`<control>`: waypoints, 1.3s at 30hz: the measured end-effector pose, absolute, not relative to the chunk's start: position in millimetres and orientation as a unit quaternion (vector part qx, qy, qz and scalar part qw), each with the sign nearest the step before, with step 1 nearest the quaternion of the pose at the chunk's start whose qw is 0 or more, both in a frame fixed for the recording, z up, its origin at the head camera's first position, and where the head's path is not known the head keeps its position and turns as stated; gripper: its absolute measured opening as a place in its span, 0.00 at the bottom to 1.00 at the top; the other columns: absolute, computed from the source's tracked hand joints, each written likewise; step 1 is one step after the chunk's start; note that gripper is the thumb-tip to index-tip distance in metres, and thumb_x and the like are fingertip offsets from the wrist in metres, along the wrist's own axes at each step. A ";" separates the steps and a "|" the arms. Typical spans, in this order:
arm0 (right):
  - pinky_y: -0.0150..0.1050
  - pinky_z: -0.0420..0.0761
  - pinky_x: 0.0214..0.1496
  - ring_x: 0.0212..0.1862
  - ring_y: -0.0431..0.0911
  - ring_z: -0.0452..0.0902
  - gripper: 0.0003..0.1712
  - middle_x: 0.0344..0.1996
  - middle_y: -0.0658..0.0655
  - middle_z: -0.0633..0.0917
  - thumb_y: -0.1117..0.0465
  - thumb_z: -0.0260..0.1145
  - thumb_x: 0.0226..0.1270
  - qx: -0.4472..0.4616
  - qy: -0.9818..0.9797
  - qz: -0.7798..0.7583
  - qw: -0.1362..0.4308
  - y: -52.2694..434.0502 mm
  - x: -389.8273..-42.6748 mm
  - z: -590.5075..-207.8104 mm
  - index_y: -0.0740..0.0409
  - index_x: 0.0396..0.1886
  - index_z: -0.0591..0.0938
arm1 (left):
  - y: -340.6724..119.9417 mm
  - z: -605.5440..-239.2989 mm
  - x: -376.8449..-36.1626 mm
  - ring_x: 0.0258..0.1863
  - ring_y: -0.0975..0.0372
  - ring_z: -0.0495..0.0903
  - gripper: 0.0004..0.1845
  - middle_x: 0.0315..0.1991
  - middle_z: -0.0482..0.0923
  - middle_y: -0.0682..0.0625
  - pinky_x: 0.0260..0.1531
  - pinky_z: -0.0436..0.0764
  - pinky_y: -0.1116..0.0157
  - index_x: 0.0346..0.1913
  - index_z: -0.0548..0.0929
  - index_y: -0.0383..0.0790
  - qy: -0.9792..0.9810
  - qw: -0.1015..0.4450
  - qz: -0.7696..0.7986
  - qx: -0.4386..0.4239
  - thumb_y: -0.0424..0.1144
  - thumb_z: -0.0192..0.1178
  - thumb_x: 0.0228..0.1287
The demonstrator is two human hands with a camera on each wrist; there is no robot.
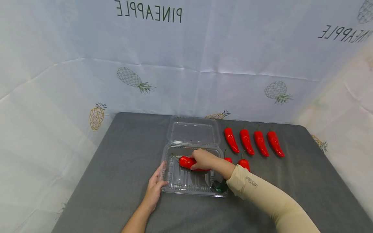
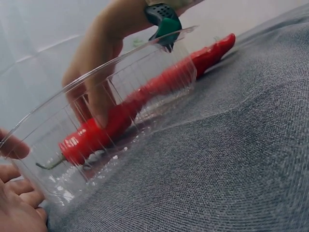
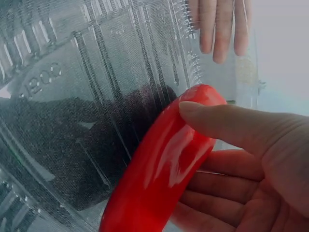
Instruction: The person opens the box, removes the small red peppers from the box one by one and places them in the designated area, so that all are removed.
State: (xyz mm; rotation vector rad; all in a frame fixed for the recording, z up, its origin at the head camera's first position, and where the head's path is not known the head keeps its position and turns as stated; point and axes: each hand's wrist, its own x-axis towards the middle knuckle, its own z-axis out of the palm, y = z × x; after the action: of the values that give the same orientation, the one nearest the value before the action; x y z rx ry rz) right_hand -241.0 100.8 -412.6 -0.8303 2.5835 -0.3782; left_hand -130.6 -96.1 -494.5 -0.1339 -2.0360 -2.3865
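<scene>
The left hand [image 1: 154, 189] rests with straight fingers against the left wall of the clear clamshell box [image 1: 175, 186], steadying it. Inside the box, the right hand [image 1: 204, 159] grips the first red chili pepper [image 1: 186, 161], thumb and fingers curled round it. To the box's right, six more chili peppers [image 1: 253, 143] lie unpacked on the grey tabletop [image 1: 122, 155], so the packing looks barely begun.

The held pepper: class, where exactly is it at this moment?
In the head view the pepper sits inside the clear tray, gripped by the right hand, while the left hand steadies the tray's left edge.

"PINEAPPLE" mirrored on backdrop sheet [image 1: 186, 48]
</scene>
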 end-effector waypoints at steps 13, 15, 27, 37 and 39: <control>0.36 0.70 0.39 0.36 0.42 0.70 0.30 0.42 0.55 0.84 0.56 0.67 0.58 -0.304 0.917 -0.146 0.213 105.3 -243.5 -414.9 0.57 0.61 0.75 | -93.9 -495.6 -130.8 0.61 0.86 0.59 0.39 0.71 0.49 0.33 0.57 0.57 0.86 0.69 0.54 0.25 -0.643 0.004 -0.765 -0.040 0.19 0.43 0.47; 0.35 0.70 0.38 0.35 0.42 0.68 0.28 0.40 0.54 0.83 0.56 0.65 0.60 -0.314 0.909 -0.164 0.218 107.6 -244.0 -412.7 0.57 0.61 0.74 | -93.3 -495.6 -130.3 0.61 0.85 0.59 0.39 0.71 0.49 0.32 0.57 0.57 0.86 0.69 0.54 0.24 -0.642 0.010 -0.766 -0.037 0.18 0.43 0.47; 0.29 0.67 0.29 0.28 0.39 0.65 0.26 0.29 0.53 0.80 0.57 0.61 0.64 -0.335 0.891 -0.234 0.199 139.6 -232.0 -397.8 0.60 0.61 0.74 | -91.9 -495.2 -128.8 0.62 0.82 0.59 0.39 0.70 0.50 0.32 0.58 0.59 0.84 0.68 0.54 0.24 -0.645 0.028 -0.763 -0.042 0.18 0.43 0.47; 0.32 0.75 0.38 0.38 0.41 0.74 0.28 0.46 0.57 0.83 0.54 0.59 0.65 -0.299 0.907 -0.254 0.152 166.7 -217.4 -390.0 0.59 0.63 0.72 | -92.4 -493.1 -128.5 0.61 0.82 0.62 0.37 0.68 0.51 0.26 0.58 0.59 0.84 0.67 0.55 0.21 -0.645 0.053 -0.760 -0.057 0.17 0.42 0.48; 0.35 0.77 0.42 0.42 0.43 0.76 0.28 0.49 0.58 0.82 0.54 0.59 0.65 -0.293 0.909 -0.259 0.145 171.0 -215.4 -389.8 0.59 0.63 0.72 | -92.4 -492.6 -128.4 0.61 0.82 0.62 0.36 0.68 0.51 0.27 0.58 0.59 0.84 0.67 0.55 0.21 -0.645 0.052 -0.760 -0.058 0.17 0.43 0.48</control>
State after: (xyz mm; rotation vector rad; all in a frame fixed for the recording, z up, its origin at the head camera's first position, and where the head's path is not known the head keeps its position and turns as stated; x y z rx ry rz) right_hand -215.4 171.0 -389.8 -0.8438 2.6192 -0.7454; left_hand -128.4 -92.4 -492.6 -0.1761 -1.9611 -2.3132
